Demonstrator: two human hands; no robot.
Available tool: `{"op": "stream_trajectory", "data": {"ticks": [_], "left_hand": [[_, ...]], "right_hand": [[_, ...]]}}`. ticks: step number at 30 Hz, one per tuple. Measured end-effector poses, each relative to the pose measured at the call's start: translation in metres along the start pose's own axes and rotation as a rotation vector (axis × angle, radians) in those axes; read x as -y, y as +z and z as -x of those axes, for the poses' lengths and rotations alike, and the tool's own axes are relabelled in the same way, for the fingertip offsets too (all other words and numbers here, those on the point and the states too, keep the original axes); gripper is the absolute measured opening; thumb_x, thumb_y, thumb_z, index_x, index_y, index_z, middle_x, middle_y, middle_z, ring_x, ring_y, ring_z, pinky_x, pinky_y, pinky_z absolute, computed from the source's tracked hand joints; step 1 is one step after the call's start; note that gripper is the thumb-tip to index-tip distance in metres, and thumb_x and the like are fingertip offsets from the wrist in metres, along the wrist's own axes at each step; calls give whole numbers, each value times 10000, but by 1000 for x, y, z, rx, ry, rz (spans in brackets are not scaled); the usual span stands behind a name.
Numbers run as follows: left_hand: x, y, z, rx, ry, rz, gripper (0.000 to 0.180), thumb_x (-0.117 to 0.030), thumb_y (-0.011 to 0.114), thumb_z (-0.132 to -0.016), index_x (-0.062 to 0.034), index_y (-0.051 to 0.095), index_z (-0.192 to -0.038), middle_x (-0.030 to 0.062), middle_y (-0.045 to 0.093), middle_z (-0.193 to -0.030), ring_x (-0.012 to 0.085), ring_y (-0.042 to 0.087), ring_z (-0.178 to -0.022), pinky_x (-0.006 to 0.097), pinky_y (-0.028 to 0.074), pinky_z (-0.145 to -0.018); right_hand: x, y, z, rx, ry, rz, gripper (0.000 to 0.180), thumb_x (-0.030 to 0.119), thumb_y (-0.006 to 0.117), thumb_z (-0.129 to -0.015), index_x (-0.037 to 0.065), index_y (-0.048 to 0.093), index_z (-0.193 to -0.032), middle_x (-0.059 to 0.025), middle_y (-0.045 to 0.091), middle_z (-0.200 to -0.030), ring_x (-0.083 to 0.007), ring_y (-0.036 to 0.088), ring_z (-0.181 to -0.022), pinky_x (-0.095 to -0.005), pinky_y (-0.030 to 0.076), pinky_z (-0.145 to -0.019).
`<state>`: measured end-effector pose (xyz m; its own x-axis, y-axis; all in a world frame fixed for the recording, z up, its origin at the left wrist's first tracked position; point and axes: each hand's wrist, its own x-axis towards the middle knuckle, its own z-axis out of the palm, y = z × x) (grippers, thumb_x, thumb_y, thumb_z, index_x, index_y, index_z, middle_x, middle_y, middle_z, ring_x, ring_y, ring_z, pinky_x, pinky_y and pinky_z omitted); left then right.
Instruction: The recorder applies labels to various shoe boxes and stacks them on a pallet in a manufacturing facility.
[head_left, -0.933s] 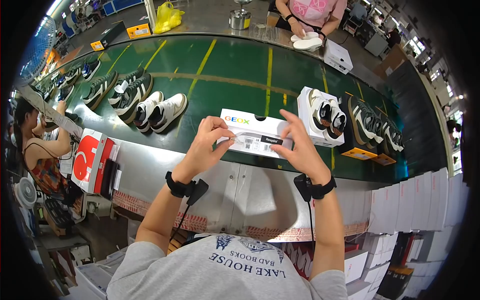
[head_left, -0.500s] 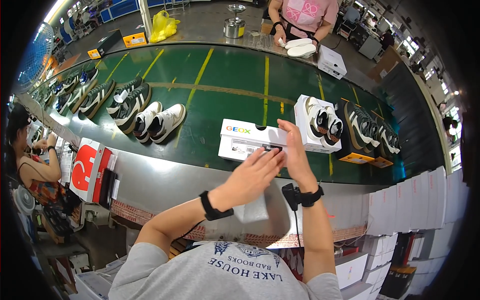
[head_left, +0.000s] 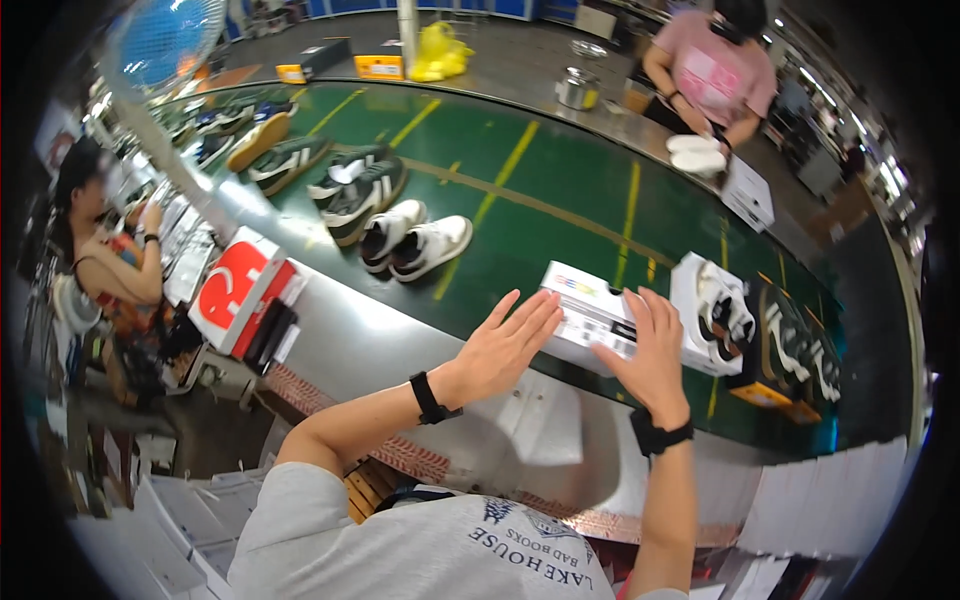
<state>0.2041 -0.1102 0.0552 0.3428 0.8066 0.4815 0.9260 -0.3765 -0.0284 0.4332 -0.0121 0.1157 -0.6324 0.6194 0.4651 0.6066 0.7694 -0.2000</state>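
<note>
A white shoebox (head_left: 592, 318) with a printed label on its front side rests on the green conveyor belt (head_left: 560, 225) before me. My left hand (head_left: 505, 348) is at its left end, open, fingers straight and fingertips against the box. At the other end is my right hand (head_left: 648, 350), open as well, its fingers stretched along the right end and its thumb spread across the front. To the right, a pair of white and black sneakers (head_left: 722, 315) sits on another white box (head_left: 690, 300). A pair of white sneakers (head_left: 430, 245) stands on the belt to the left.
Dark sneakers (head_left: 365, 200) line the belt farther left; more dark sneakers (head_left: 785, 325) lie on orange-edged boxes at right. Red and white boxes (head_left: 238, 290) stand on the metal ledge (head_left: 400, 350). Across the belt a co-worker (head_left: 715, 75) handles white shoes; another person (head_left: 115, 230) works at left.
My hands, close together over the box's front right part before, are now apart at its two ends. The view has turned, so the scene sits farther right. The far co-worker's white shoes have been lifted.
</note>
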Motion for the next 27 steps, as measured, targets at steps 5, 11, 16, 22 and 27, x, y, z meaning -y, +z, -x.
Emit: {"op": "stream_trajectory", "data": {"ticks": [5,11,16,22,27], "left_hand": [[90,21,59,241,-495,11,757,-202,758,-718,-32,416,-1372,261,339,-1427,409,321,-1344,535,247,-1098],[181,38,80,360,-764,-183,485,-321,742,-694,-69,588,-1079,232,545,-1087,411,467,-1136,574,317,-1021],[207,39,62,545,-583,14,360,-376,732,-677,-71,693,-865,211,630,-839,355,599,-913,427,483,-792],[186,36,56,525,-488,190,393,-409,738,-729,-128,664,-992,234,583,-931,389,605,-863,433,494,-779],[160,28,0,290,-594,387,410,-416,696,-815,-70,681,-1034,169,679,-945,350,637,-896,434,489,-744]], "right_hand": [[-9,-30,-1,155,44,-17,828,235,790,-594,109,475,-1350,-201,424,-1323,-390,395,-1227,-478,371,-1024],[-25,-26,1,92,33,78,866,124,818,-580,123,455,-1366,-210,416,-1326,-395,403,-1238,-479,368,-1027],[-27,7,37,175,177,166,932,128,844,-599,110,388,-1411,-219,303,-1447,-419,301,-1345,-509,322,-1063],[-20,40,116,185,271,-156,600,132,764,-728,29,518,-1265,-255,378,-1372,-433,381,-1262,-489,354,-1044],[-6,42,189,171,548,-370,512,224,718,-818,34,529,-1254,-248,411,-1347,-410,413,-1253,-421,381,-1042]]}}
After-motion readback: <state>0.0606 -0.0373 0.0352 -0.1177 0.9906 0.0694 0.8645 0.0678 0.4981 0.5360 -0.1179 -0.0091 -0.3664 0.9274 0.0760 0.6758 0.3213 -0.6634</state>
